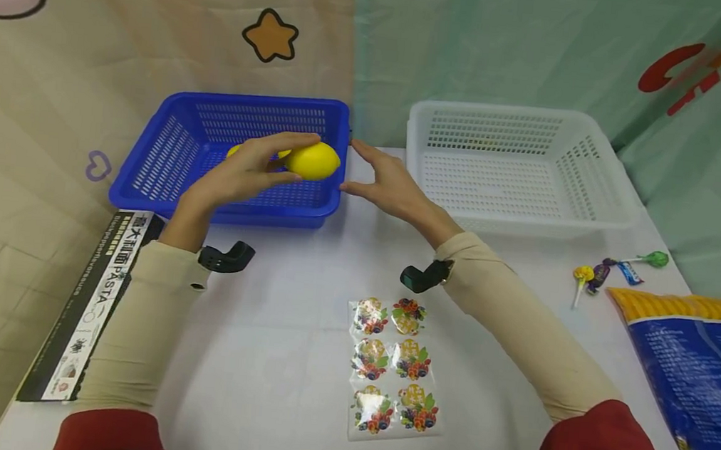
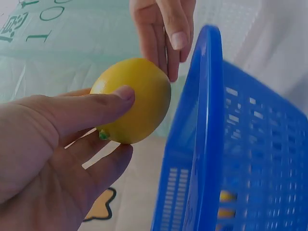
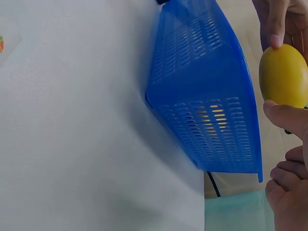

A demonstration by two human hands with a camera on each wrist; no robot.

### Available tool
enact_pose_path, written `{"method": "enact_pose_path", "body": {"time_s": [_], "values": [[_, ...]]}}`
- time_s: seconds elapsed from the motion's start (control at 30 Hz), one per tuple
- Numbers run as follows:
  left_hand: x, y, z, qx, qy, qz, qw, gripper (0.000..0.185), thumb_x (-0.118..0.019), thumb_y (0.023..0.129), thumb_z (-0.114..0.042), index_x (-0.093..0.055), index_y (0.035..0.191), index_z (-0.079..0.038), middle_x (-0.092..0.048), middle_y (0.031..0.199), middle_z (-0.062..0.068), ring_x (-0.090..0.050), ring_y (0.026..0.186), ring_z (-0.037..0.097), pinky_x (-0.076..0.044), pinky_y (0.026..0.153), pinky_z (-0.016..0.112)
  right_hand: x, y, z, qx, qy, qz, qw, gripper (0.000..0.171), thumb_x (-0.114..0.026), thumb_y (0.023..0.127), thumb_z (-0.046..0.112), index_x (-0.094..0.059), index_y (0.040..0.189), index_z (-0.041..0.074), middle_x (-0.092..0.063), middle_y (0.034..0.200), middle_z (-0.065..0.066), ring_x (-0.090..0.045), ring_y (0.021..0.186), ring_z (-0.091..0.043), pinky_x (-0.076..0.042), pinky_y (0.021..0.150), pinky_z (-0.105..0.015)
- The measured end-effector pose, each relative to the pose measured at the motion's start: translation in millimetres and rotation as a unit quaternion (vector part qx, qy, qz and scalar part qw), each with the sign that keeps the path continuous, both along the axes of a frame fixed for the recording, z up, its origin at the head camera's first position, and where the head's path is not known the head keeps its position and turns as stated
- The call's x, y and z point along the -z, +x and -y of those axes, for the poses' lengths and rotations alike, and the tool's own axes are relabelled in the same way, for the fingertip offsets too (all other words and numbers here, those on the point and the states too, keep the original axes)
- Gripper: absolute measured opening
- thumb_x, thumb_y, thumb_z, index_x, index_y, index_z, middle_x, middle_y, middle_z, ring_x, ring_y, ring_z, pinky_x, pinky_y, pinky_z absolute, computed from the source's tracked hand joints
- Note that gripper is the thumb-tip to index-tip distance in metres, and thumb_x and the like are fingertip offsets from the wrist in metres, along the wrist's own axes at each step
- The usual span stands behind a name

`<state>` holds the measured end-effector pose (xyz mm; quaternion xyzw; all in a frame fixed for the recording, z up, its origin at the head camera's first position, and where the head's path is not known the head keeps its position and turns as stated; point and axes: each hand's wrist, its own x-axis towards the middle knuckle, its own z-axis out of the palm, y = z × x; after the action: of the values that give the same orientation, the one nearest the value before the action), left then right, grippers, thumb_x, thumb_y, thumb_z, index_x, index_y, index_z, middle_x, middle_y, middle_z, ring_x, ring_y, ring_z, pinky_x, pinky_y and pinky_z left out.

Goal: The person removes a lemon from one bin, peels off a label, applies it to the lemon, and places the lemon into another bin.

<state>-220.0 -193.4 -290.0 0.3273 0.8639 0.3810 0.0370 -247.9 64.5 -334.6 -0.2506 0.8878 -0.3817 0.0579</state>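
My left hand holds a yellow lemon between thumb and fingers, above the right end of a blue basket. In the left wrist view the lemon shows a small green stem end, and the thumb lies across its side. Just right of the basket's rim is my right hand, thumb and forefinger spread apart and pointing at the lemon. The right thumb tip overlaps the lemon in the right wrist view. More yellow fruit lies in the basket, mostly hidden behind the left hand.
A white basket stands at the back right. Sticker sheet lies mid-table, a black-and-white pasta box along the left edge. At right are lollipops, small wrapped sweets and a large blue-and-yellow bag.
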Motion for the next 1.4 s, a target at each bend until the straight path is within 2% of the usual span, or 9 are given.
{"method": "enact_pose_path", "body": {"time_s": [0.2, 0.37, 0.5, 0.67, 0.8, 1.03, 1.23, 1.4], "values": [[2.2, 2.7, -20.2, 0.041, 0.045, 0.029, 0.9977, 0.059, -0.063, 0.092, 0.005, -0.045, 0.147, -0.006, -0.041, 0.153, 0.008, -0.031, 0.143, 0.023, -0.037, 0.111, 0.048, -3.3, 9.4, -7.9, -0.032, -0.056, 0.000, 0.998, 0.083, -0.074, 0.090, 0.024, -0.026, 0.156, 0.010, -0.030, 0.159, -0.005, -0.033, 0.143, -0.018, -0.031, 0.115, -0.027], [7.6, 6.0, -33.4, 0.071, 0.071, 0.039, 0.9941, 0.060, -0.060, 0.094, 0.005, -0.041, 0.149, -0.005, -0.035, 0.156, 0.006, -0.027, 0.145, 0.019, -0.036, 0.113, 0.045, -4.9, 22.1, -15.1, -0.054, -0.133, 0.028, 0.989, 0.082, -0.076, 0.088, 0.018, -0.028, 0.155, 0.009, -0.033, 0.157, -0.005, -0.039, 0.140, -0.015, -0.035, 0.110, -0.021], [12.3, 9.4, -43.6, 0.098, 0.097, 0.033, 0.9899, 0.060, -0.059, 0.094, 0.007, -0.039, 0.149, -0.002, -0.033, 0.157, 0.010, -0.026, 0.146, 0.019, -0.033, 0.115, 0.041, -6.7, 34.4, -24.7, -0.064, -0.189, 0.043, 0.979, 0.079, -0.076, 0.088, 0.015, -0.032, 0.153, 0.009, -0.036, 0.156, -0.003, -0.043, 0.137, -0.015, -0.039, 0.109, -0.023], [17.6, 15.5, -55.6, 0.121, 0.115, 0.035, 0.9854, 0.061, -0.059, 0.094, 0.006, -0.037, 0.150, 0.000, -0.032, 0.158, 0.011, -0.027, 0.146, 0.019, -0.032, 0.115, 0.038, -5.2, 48.7, -41.5, -0.068, -0.229, 0.049, 0.970, 0.072, -0.072, 0.090, 0.009, -0.035, 0.152, 0.008, -0.038, 0.155, -0.004, -0.043, 0.137, -0.018, -0.038, 0.110, -0.028], [23.3, 22.5, -64.1, 0.129, 0.109, 0.036, 0.9851, 0.060, -0.060, 0.094, 0.005, -0.038, 0.150, -0.002, -0.033, 0.158, 0.009, -0.029, 0.145, 0.018, -0.032, 0.115, 0.036, -0.1, 59.2, -53.2, -0.073, -0.236, 0.053, 0.967, 0.069, -0.071, 0.091, 0.006, -0.036, 0.151, 0.006, -0.038, 0.155, -0.005, -0.042, 0.138, -0.019, -0.038, 0.110, -0.029], [36.3, 39.5, -78.0, 0.140, 0.103, 0.021, 0.9846, 0.061, -0.062, 0.093, 0.005, -0.039, 0.149, -0.001, -0.034, 0.157, 0.009, -0.032, 0.144, 0.019, -0.037, 0.112, 0.033, 12.5, 76.1, -70.2, -0.071, -0.215, 0.054, 0.972, 0.069, -0.071, 0.091, 0.008, -0.036, 0.150, 0.004, -0.038, 0.154, -0.006, -0.040, 0.139, -0.020, -0.038, 0.110, -0.030], [53.2, 51.3, -87.1, 0.124, 0.079, -0.010, 0.9892, 0.062, -0.064, 0.090, 0.007, -0.041, 0.148, -0.001, -0.036, 0.155, 0.011, -0.033, 0.143, 0.022, -0.035, 0.113, 0.033, 26.8, 86.4, -77.8, -0.065, -0.205, 0.072, 0.974, 0.070, -0.073, 0.089, 0.010, -0.038, 0.150, 0.004, -0.039, 0.154, -0.006, -0.041, 0.138, -0.021, -0.038, 0.110, -0.030], [69.8, 56.5, -92.1, 0.111, 0.057, 0.000, 0.9921, 0.063, -0.064, 0.091, 0.007, -0.041, 0.148, -0.003, -0.036, 0.155, 0.010, -0.033, 0.143, 0.022, -0.030, 0.116, 0.033, 43.0, 91.1, -81.0, -0.057, -0.202, 0.094, 0.973, 0.069, -0.074, 0.088, 0.009, -0.040, 0.148, 0.002, -0.041, 0.152, -0.008, -0.043, 0.137, -0.023, -0.040, 0.109, -0.030]]}}
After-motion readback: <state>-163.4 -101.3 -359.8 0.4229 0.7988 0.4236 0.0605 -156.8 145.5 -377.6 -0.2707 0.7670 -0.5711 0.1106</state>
